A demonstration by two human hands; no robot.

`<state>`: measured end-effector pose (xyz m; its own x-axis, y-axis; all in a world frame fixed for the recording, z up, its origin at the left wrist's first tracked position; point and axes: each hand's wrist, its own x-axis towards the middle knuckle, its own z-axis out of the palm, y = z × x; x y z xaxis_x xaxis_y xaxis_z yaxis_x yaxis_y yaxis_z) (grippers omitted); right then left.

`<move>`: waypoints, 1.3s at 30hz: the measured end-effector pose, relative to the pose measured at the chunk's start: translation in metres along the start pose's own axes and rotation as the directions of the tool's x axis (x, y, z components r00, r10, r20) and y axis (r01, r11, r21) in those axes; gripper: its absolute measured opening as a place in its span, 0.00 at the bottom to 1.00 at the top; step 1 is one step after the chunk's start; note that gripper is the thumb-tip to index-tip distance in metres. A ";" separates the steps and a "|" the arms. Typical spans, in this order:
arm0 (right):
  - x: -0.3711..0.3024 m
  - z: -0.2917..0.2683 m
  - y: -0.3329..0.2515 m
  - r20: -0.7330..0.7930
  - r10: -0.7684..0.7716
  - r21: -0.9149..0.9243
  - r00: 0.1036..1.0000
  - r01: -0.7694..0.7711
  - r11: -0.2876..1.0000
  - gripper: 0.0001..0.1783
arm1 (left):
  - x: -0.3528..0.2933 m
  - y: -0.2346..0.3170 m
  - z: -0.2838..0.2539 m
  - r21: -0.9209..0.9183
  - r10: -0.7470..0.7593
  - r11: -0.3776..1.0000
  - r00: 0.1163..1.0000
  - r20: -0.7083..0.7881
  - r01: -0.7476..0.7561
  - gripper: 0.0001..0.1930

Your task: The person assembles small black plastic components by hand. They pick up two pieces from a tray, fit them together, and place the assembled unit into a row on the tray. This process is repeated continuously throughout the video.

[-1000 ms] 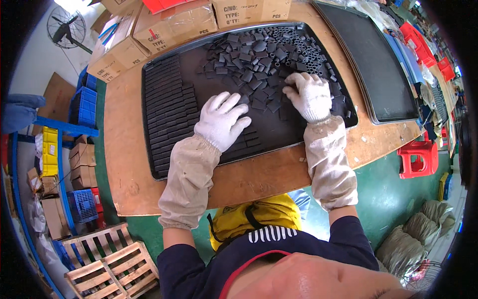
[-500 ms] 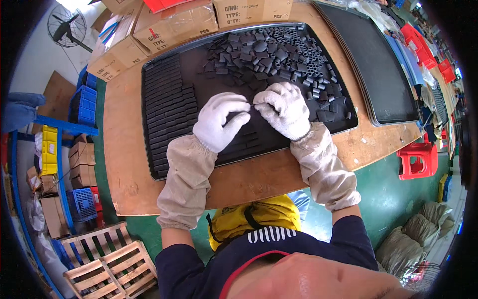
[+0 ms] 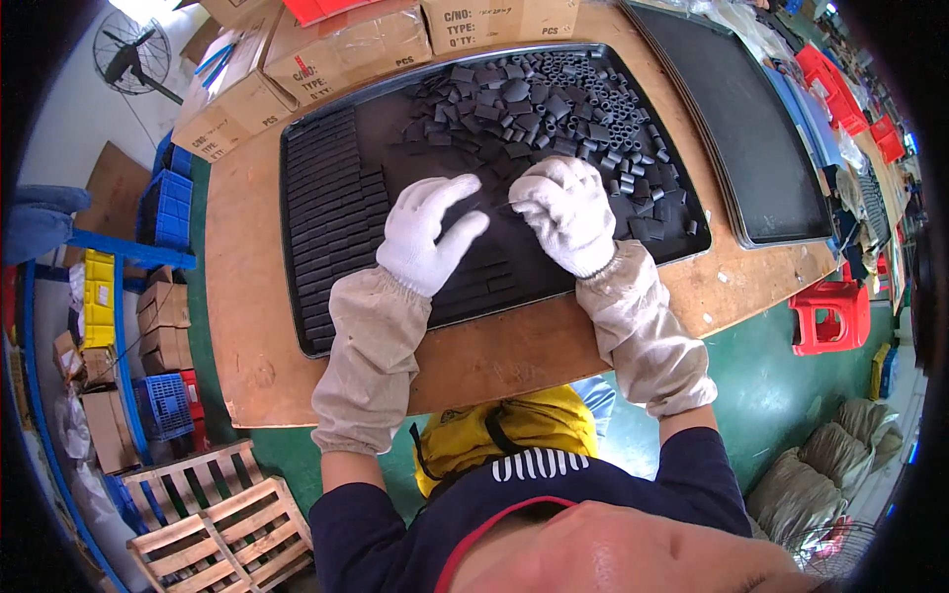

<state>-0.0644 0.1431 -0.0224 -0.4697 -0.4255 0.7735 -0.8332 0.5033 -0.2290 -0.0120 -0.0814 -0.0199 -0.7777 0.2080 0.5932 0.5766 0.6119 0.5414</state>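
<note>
White gloves cover both of my hands, held over a large black tray (image 3: 386, 109). My left hand (image 3: 425, 237) is open, its thumb and fingers apart and nothing visible between them. Just right of it, my right hand (image 3: 565, 217) is closed in a pinch; what its fingertips hold, if anything, is too small and dark to make out. Neat rows of dark flat strips (image 3: 326, 198) fill the tray's left side, and a few more lie by its near edge. A loose heap of black flat pieces (image 3: 484, 104) and short black tubes (image 3: 603, 119) covers the far right part.
Cardboard boxes (image 3: 346, 54) stand along the far edge of the wooden table (image 3: 252, 326). More black trays (image 3: 751, 138) are stacked at the right. A red stool (image 3: 830, 318) is beyond the table's right side. Wooden pallets (image 3: 222, 534) lie on the floor at lower left.
My left hand has moved slightly left, away from the right one, and its thumb and fingers have spread wider. My right hand stays pinched in nearly the same place.
</note>
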 end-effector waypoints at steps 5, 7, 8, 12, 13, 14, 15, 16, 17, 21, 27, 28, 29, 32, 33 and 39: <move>-0.002 0.004 -0.011 0.014 -0.035 0.083 0.999 0.034 0.996 0.13 | 0.004 0.007 -0.007 -0.129 -0.003 0.991 0.972 0.236 0.034 0.19; 0.003 0.003 -0.013 0.008 -0.122 0.093 0.992 0.121 0.988 0.14 | -0.005 -0.002 -0.005 -0.139 -0.063 0.984 0.955 0.291 0.107 0.18; 0.004 0.003 -0.014 0.004 -0.163 0.093 0.987 0.162 0.982 0.14 | -0.004 0.001 -0.004 -0.178 -0.095 0.973 0.961 0.259 0.144 0.18; 0.004 0.003 -0.013 -0.035 -0.192 0.077 0.981 0.194 0.978 0.14 | 0.000 0.017 -0.008 -0.199 -0.240 0.932 0.926 0.293 0.304 0.17; 0.004 0.002 -0.014 -0.029 -0.160 0.088 0.987 0.162 0.983 0.15 | 0.000 0.019 -0.010 -0.165 -0.279 0.923 0.899 0.338 0.348 0.17; 0.003 0.001 -0.016 -0.023 -0.130 0.100 0.991 0.132 0.986 0.15 | -0.002 0.016 -0.008 -0.185 -0.261 0.928 0.918 0.297 0.324 0.17; 0.003 0.000 -0.018 -0.016 -0.100 0.112 0.995 0.101 0.988 0.15 | -0.007 0.011 -0.004 -0.203 -0.243 0.933 0.936 0.256 0.298 0.17; 0.002 0.001 -0.018 -0.010 0.005 0.241 1.000 -0.003 0.970 0.14 | -0.011 0.006 -0.001 -0.219 -0.226 0.937 0.950 0.214 0.272 0.18; -0.001 0.001 -0.017 0.010 0.111 0.360 0.994 -0.107 0.927 0.13 | -0.012 0.002 0.001 -0.236 -0.205 0.938 0.955 0.212 0.254 0.18; -0.014 0.010 -0.026 0.179 0.414 0.780 0.892 -0.385 0.493 0.08 | -0.017 -0.009 0.004 -0.275 -0.193 0.929 0.958 0.213 0.248 0.17; -0.011 0.009 -0.026 0.166 0.336 0.655 0.927 -0.359 0.665 0.08 | -0.013 -0.002 -0.002 -0.332 -0.234 0.885 0.929 0.287 0.326 0.17; -0.011 0.009 -0.026 0.157 0.335 0.623 0.929 -0.356 0.696 0.08 | -0.011 0.000 -0.002 -0.337 -0.223 0.884 0.926 0.303 0.324 0.17; -0.009 0.008 -0.026 0.134 0.296 0.570 0.946 -0.318 0.758 0.08 | -0.009 0.003 -0.004 -0.314 -0.255 0.880 0.911 0.323 0.358 0.17; -0.003 0.003 -0.027 0.085 0.194 0.450 0.977 -0.212 0.868 0.09 | -0.004 0.012 -0.009 -0.273 -0.330 0.860 0.878 0.346 0.431 0.17; 0.000 0.003 -0.027 0.075 0.179 0.448 0.981 -0.193 0.873 0.10 | -0.003 0.014 -0.010 -0.280 -0.342 0.854 0.879 0.331 0.438 0.16; 0.003 0.004 -0.028 0.093 0.143 0.438 0.985 -0.169 0.883 0.14 | -0.009 0.008 -0.006 -0.312 -0.347 0.854 0.903 0.253 0.416 0.16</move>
<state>-0.0436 0.1243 -0.0158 -0.6087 -0.4174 0.6748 -0.7842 0.1870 -0.5917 0.0010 -0.0833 -0.0174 -0.9658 0.1687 0.1969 0.2472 0.3707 0.8953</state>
